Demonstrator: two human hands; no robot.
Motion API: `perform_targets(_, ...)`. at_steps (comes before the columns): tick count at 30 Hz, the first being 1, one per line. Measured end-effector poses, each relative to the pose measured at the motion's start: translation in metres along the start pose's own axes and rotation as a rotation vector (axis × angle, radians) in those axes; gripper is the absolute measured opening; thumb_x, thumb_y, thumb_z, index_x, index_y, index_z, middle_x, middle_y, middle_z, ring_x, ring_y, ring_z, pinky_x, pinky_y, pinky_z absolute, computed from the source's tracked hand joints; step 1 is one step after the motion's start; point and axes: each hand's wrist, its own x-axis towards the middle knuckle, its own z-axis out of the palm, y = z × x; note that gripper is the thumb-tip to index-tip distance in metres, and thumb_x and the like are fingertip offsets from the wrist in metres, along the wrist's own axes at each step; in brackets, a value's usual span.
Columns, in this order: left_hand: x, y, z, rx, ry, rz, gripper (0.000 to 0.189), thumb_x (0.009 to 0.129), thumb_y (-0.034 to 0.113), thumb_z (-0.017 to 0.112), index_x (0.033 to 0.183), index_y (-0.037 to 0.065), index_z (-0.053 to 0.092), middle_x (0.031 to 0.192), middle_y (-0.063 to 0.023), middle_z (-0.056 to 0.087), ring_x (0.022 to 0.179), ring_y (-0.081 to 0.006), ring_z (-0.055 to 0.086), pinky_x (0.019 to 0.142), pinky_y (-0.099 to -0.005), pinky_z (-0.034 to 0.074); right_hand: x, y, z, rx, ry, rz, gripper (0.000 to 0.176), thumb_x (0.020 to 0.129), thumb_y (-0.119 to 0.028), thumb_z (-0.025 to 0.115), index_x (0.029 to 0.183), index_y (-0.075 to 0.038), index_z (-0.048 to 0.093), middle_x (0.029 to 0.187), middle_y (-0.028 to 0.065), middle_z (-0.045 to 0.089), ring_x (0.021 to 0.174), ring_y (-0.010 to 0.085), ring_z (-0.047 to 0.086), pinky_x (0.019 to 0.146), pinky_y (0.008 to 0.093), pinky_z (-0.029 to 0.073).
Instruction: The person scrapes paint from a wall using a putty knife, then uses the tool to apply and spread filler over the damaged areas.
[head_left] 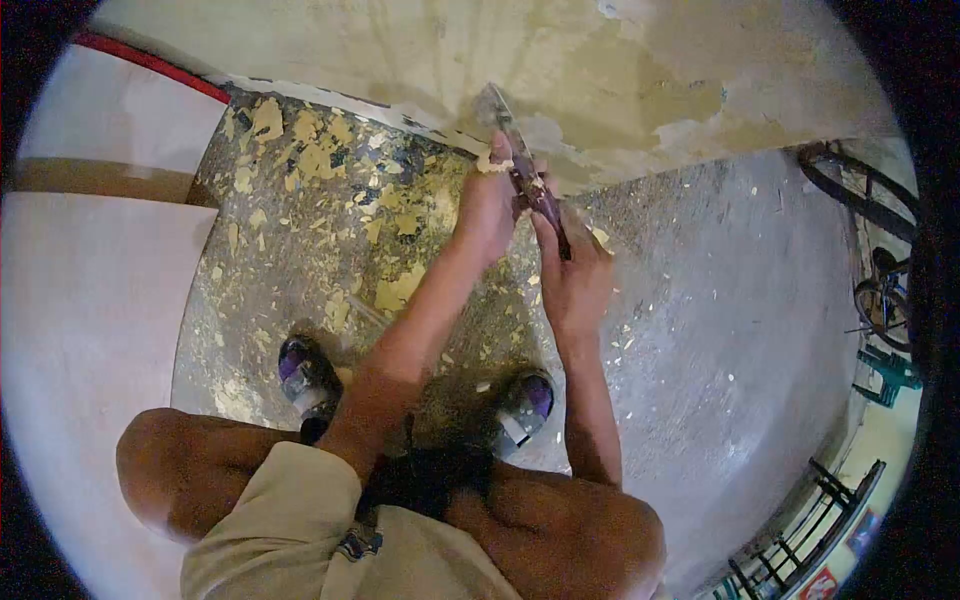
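My left hand [487,208] is wrapped around the front part of a scraper [537,190] with a dark reddish handle and a metal blade. My right hand [578,282] closes on the rear end of the same handle. The blade tip points up and lies at the lower part of the yellowish wall [620,60], where paint has come off in patches. A pale paint flake [493,163] clings near my left fingers. Some fingers of both hands are hidden behind the handle or blurred.
Yellow paint flakes [318,160] litter the grey floor [700,300] below the wall. My two shoes [308,378] stand among them. A pale board [90,330] borders the floor on the left. On the right are a bicycle wheel [835,185], a green object [888,376] and a black rack [815,520].
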Motion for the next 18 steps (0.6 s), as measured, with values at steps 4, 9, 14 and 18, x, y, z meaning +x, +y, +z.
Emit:
perform_targets(4, -0.012, -0.004, -0.005, 0.271, -0.065, 0.052, 0.046, 0.09, 0.048, 0.043, 0.095, 0.003, 0.053, 0.078, -0.0056, 0.057, 0.072, -0.0166, 0.057, 0.068, -0.0316, 0.047, -0.034, 0.038, 0.051, 0.209, -0.026, 0.113, 0.024, 0.088, -0.022, 0.054, 0.103, -0.004, 0.056, 0.074, 0.0126, 0.06, 0.06, 0.023, 0.056, 0.054, 0.0352, 0.044)
perform_targets(9, 0.007, -0.001, -0.019, 0.656, -0.173, 0.32, 0.046, 0.088, 0.046, 0.048, 0.09, 0.001, 0.058, 0.074, -0.0054, 0.061, 0.064, -0.012, 0.056, 0.062, -0.028, 0.046, -0.021, 0.036, 0.063, 0.598, -0.142, 0.238, 0.022, 0.092, -0.022, 0.048, 0.095, -0.001, 0.053, 0.069, 0.0021, 0.051, 0.057, 0.0104, 0.044, 0.052, 0.0261, 0.038)
perform_targets(14, -0.001, 0.033, -0.015, 0.971, -0.191, 0.404, 0.052, 0.088, 0.048, 0.046, 0.091, -0.003, 0.057, 0.067, -0.0127, 0.059, 0.064, -0.0219, 0.058, 0.063, -0.0343, 0.045, -0.009, 0.008, 0.057, 0.657, -0.407, 0.417, 0.025, 0.09, -0.02, 0.05, 0.104, 0.0, 0.052, 0.085, 0.0151, 0.059, 0.079, 0.0205, 0.056, 0.073, 0.0325, 0.043)
perform_targets(18, 0.014, 0.017, -0.044, 1.231, -0.128, 0.36, 0.051, 0.087, 0.046, 0.048, 0.101, -0.002, 0.057, 0.079, -0.027, 0.058, 0.077, -0.0406, 0.059, 0.067, -0.0427, 0.045, -0.025, 0.029, 0.099, 0.783, -0.308, 0.269, 0.028, 0.088, -0.018, 0.055, 0.108, 0.001, 0.05, 0.093, 0.0127, 0.061, 0.089, 0.0161, 0.057, 0.078, 0.0298, 0.045)
